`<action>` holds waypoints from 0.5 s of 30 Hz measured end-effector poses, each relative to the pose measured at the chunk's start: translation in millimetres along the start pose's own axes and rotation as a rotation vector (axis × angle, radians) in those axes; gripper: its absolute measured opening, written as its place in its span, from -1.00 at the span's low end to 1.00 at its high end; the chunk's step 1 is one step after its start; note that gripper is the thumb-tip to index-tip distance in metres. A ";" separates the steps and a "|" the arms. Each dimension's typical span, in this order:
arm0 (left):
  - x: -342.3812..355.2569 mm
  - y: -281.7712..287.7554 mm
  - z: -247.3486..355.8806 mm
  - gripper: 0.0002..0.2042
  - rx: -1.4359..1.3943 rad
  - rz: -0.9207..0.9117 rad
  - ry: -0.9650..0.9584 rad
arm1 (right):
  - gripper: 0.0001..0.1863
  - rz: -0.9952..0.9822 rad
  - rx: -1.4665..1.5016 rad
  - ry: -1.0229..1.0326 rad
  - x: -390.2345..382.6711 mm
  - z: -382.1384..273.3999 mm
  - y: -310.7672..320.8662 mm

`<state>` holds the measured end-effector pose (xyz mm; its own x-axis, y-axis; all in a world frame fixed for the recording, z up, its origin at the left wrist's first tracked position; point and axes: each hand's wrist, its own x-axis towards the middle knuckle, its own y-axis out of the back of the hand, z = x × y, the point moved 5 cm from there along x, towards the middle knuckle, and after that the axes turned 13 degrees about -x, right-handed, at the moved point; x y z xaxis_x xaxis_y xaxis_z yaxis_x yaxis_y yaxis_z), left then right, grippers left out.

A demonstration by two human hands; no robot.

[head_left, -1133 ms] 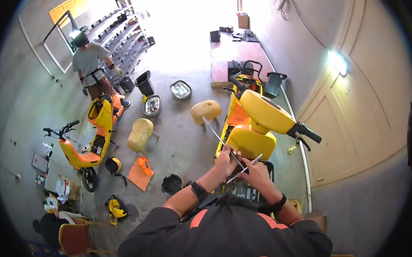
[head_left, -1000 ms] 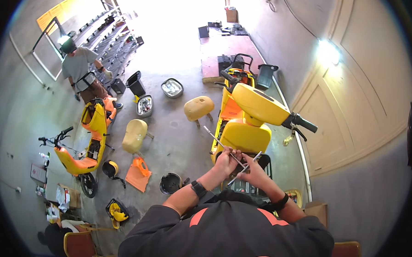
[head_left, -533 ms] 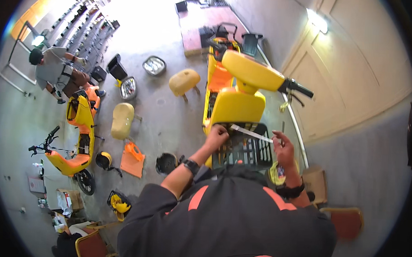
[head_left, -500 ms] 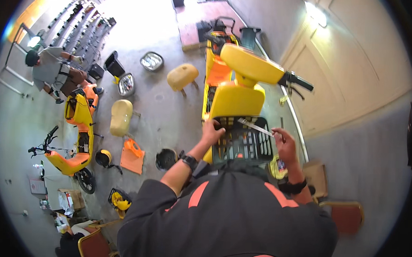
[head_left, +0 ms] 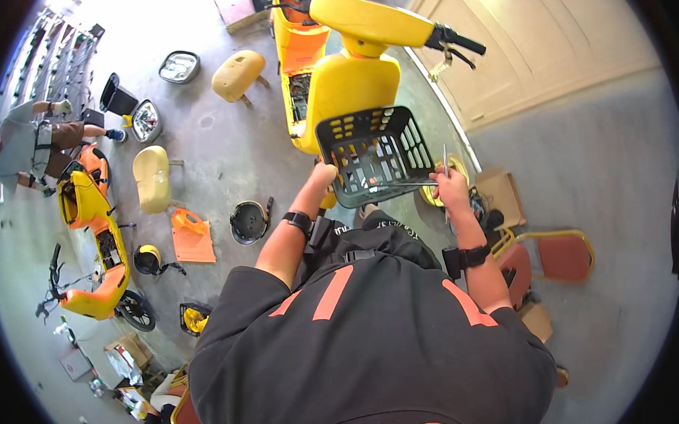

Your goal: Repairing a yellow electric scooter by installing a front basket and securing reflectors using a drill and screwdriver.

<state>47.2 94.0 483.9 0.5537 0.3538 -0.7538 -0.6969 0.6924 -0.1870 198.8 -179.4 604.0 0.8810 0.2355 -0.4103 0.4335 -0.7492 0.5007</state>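
A black plastic basket [head_left: 382, 191] with slotted walls sits against the front of a yellow scooter [head_left: 352, 91], straight ahead of me. My left hand [head_left: 324, 175] grips the basket's left side near its closest corner; some of its fingers are hidden. By the basket's right rim, my right hand [head_left: 451, 191] is closed on a slim silver wrench [head_left: 445, 162], one thin end of which sticks up past the fingers. A second thin metal length runs from that hand along the rim; I cannot tell whether it is the same tool.
To the left, a person [head_left: 36, 138] stands by another yellow scooter [head_left: 99, 254]. Tan seats [head_left: 153, 177], an orange panel [head_left: 192, 236], a dark helmet [head_left: 250, 222] and headlamp units [head_left: 146, 120] lie on the floor. A cardboard box [head_left: 501, 196] and red chairs [head_left: 565, 256] stand to the right.
My view has shifted, bringing the basket lower and more fully into sight. The right hand has gone from holding the wrench over the basket to its right rim. The left hand stays at the left side.
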 end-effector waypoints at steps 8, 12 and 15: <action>35.7 12.1 -13.3 -0.70 0.072 -0.140 0.100 | -0.67 -0.187 -0.182 -0.014 -26.7 23.8 -6.0; 25.9 7.1 -20.2 -0.69 0.157 -0.098 0.106 | -0.66 -0.339 -0.296 -0.060 -31.6 19.4 -3.2; 15.2 8.5 -21.2 -0.67 0.223 -0.024 0.023 | -0.68 -0.314 -0.318 -0.030 -24.5 20.5 -0.4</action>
<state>40.0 91.9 457.4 0.5567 0.3224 -0.7656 -0.5638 0.8235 -0.0632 173.2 -197.6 598.2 0.6936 0.3998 -0.5992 0.7199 -0.4156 0.5559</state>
